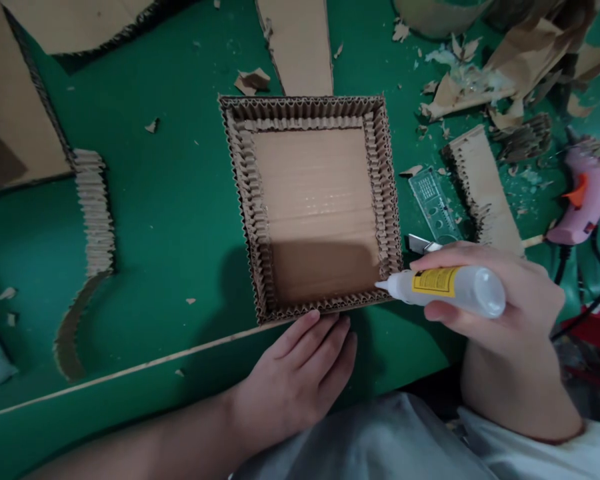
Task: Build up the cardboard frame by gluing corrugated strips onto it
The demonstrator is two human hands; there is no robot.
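While the right hand [500,293] was wrapped tight around the glue bottle [447,288], the bottle lay sideways, nozzle pointing left at the cardboard tray's [313,203] near right corner. Left hand [300,373] sat flat, fingers open, touching the tray's near edge.
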